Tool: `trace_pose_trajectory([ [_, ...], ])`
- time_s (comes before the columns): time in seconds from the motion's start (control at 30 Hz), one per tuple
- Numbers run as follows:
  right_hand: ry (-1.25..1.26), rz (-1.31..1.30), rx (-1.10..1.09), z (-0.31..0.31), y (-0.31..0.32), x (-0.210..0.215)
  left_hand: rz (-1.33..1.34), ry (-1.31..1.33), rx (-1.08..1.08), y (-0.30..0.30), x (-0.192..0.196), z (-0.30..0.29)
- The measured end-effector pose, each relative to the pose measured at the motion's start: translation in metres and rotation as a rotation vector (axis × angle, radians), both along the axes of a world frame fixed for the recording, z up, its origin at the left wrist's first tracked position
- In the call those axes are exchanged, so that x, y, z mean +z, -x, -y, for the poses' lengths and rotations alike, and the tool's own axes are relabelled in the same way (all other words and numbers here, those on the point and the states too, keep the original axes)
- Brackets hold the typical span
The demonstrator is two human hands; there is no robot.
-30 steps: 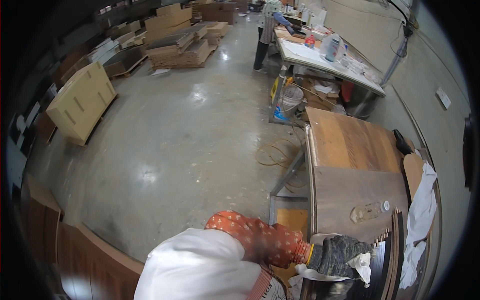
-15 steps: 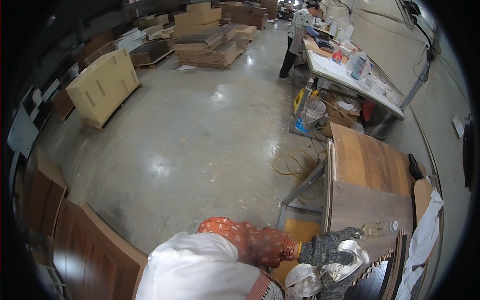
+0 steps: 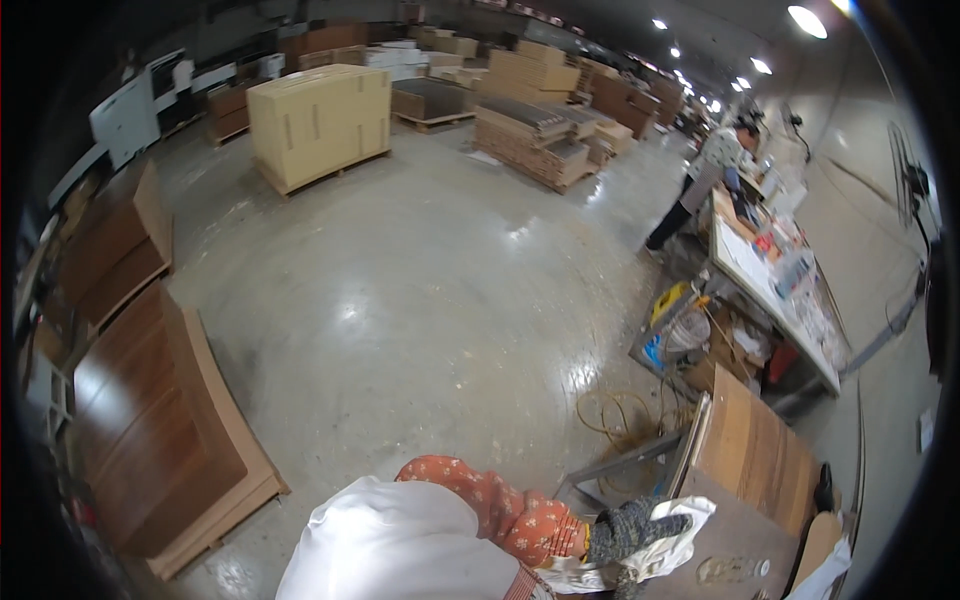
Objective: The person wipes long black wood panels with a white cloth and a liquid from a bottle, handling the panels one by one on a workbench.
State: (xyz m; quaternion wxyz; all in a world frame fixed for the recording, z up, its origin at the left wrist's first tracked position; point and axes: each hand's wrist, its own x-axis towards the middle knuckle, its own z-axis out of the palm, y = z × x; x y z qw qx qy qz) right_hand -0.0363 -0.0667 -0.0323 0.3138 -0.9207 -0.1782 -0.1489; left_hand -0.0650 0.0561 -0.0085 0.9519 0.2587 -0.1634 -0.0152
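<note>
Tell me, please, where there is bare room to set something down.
The floor between the yellow crate and orange sleeve looks bare, as does the brown board beyond the cloth and bottle. It is crowded on the white table and around the cloth.

Gloved hands: we count two, the left hand (image 3: 635, 528) plain, the right hand (image 3: 627, 583) only partly showing
White cloth (image 3: 672, 552): at least one; we cannot tell folds from a second piece
Clear bottle (image 3: 732, 570): we see one
Co-worker (image 3: 712, 168): one at the far table (image 3: 752, 270)
Yellow boxy load (image 3: 320, 120): one
Bucket (image 3: 688, 332): we find one
Ceiling lamps (image 3: 808, 21): more than four lit; the distant ones blur past our counting
</note>
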Motion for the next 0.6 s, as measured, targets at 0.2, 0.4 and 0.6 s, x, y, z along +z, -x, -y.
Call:
trace_pose_trajectory([
  [0.2, 0.072, 0.044, 0.096, -0.017, -0.025, 0.002, -0.045, -0.840, 0.184, 0.003, -0.015, -0.036],
  [0.4, 0.143, 0.087, 0.227, -0.048, -0.036, -0.001, -0.163, -0.780, 0.632, 0.030, -0.028, -0.064],
  [0.6, 0.197, 0.105, 0.247, -0.056, -0.033, -0.008, -0.161, -0.858, 0.656, 0.058, -0.042, -0.073],
])
